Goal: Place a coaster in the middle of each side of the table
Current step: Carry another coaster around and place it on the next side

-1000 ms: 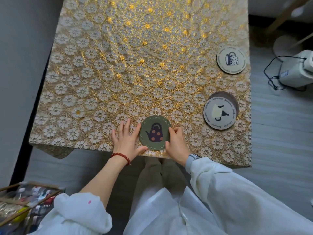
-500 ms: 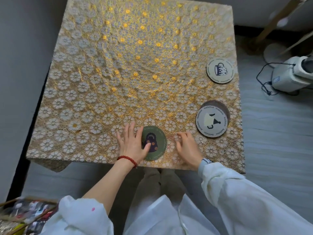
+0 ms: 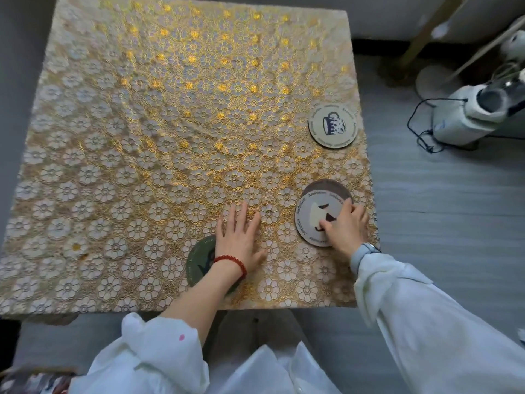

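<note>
Placed: green coaster [image 3: 199, 261], near edge; mug coaster [image 3: 332, 127], right edge. Pending: stacked coasters [image 3: 314, 220], right hand [image 3: 345, 227] pinching the top one. Left hand [image 3: 240, 240] flat, empty.

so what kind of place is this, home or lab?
Probably a home room, not a lab. A small square table wears a gold flowered tablecloth, printed coasters lie on it, and a white corded appliance sits on the grey plank floor beside it. Which room, I can't tell.
</note>
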{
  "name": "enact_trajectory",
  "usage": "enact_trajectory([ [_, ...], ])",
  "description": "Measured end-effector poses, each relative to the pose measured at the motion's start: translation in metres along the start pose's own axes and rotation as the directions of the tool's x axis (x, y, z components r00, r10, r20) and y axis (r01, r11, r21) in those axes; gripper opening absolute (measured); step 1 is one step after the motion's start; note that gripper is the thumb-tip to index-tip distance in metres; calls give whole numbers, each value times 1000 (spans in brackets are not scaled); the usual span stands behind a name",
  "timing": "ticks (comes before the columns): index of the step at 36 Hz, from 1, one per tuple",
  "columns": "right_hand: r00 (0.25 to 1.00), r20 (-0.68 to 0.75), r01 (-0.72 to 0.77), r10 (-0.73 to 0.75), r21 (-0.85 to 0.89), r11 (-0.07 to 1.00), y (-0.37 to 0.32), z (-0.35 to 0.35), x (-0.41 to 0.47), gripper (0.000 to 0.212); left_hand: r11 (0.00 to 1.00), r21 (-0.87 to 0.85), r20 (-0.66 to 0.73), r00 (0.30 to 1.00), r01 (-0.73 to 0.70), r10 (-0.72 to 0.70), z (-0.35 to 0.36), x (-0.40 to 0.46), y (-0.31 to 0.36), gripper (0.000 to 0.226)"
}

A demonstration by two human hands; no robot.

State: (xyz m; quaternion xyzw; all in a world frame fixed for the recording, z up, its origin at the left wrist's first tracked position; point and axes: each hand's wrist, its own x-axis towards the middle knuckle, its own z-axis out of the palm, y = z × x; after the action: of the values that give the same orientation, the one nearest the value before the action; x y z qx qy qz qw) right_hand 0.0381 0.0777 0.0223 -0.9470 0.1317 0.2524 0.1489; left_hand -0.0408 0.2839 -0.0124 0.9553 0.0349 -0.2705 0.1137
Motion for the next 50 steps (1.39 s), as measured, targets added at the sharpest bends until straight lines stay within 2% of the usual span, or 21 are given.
enact_trajectory([
  [2, 998, -65, 13, -14, -17, 1000, -1, -2, 3, 67, 1000, -7, 3, 1000, 6, -6, 0, 0, -1, 91],
  [4, 983, -162, 80, -82, -19, 997, -2, -4, 3, 43, 1000, -12, 2, 1000, 12, -12, 0, 2, -1, 92],
  [6, 959, -226, 177, -171, 4, 984, -5, -6, 1, 31, 1000, -19, 3, 1000, 17, -17, 1, 3, 0, 91],
  [12, 819, -265, 521, -509, -31, 853, -35, -17, -19, 32, 995, -101, 58, 998, -7, 13, -20, 5, -8, 71],
  [17, 687, -147, 708, -711, -81, 701, -79, -21, -48, 26, 979, -194, -61, 995, 64, -77, -48, -11, -35, 53],
  [21, 563, -79, 816, -823, -107, 568, -132, -14, -83, 24, 953, -276, -193, 963, 128, -185, -69, -53, -85, 46],
  [27, 379, -9, 918, -925, -118, 377, -226, 29, -149, 28, 903, -339, -338, 862, 262, -377, -82, -132, -192, 42],
  [30, 324, -13, 941, -946, -98, 324, -273, 60, -191, 29, 862, -391, -356, 810, 324, -466, -77, -180, -248, 42],
  [32, 315, -2, 946, -949, -78, 314, -301, 86, -219, 30, 832, -435, -367, 775, 345, -514, -70, -212, -283, 40],
  [35, 344, 9, 938, -939, -55, 343, -342, 127, -265, 30, 773, -511, -364, 720, 375, -590, -59, -261, -332, 41],
  [40, 329, 44, 943, -943, 24, 331, -403, 191, -332, 31, 674, -609, -314, 653, 419, -689, -46, -333, -410, 44],
  [45, 316, 67, 947, -946, 40, 319, -461, 234, -374, 28, 652, -617, -302, 632, 441, -714, -49, -372, -487, 42],
  [50, 366, 43, 928, -929, 58, 368, -516, 257, -385, 25, 656, -628, -306, 642, 419, -703, -60, -364, -550, 41],
])
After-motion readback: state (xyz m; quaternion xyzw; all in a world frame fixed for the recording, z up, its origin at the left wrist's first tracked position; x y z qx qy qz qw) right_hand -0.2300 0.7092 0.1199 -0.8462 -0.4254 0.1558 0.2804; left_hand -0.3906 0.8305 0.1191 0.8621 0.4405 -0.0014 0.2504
